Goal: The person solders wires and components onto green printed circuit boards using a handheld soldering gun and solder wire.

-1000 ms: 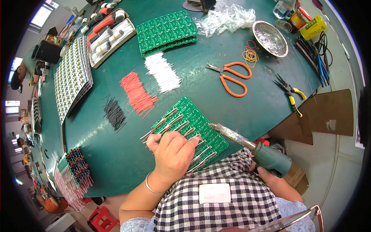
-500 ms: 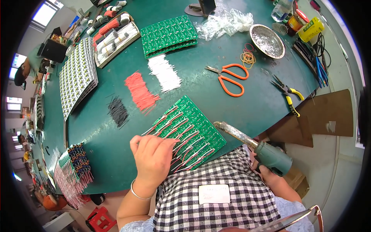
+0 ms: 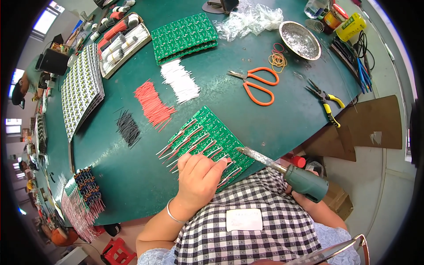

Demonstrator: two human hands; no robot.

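Observation:
A green circuit board (image 3: 223, 132) lies at the table's near edge, with rows of thin red, white and black wires (image 3: 194, 140) across it. Over its near part my left hand (image 3: 199, 179) is closed, thumb and fingers pinched on wires; the hand hides the wires beneath. My right hand (image 3: 301, 199), partly hidden, grips the green handle of a large soldering iron (image 3: 305, 182). The iron's metal tip points left and sits over the board's right edge; whether it touches cannot be told.
Beyond the board lie piles of black wires (image 3: 128, 129), red wires (image 3: 153, 104) and white wires (image 3: 180, 81), and stacked green boards (image 3: 184, 37). Orange-handled scissors (image 3: 258, 86), yellow-handled pliers (image 3: 326, 102) and a metal bowl (image 3: 300, 40) are to the right. Wired boards (image 3: 87, 190) stand at left.
My left hand has moved right and lower over the board, along the wire rows. The soldering iron has shifted slightly left and down, its tip now over the board's edge. The whole view has shifted slightly.

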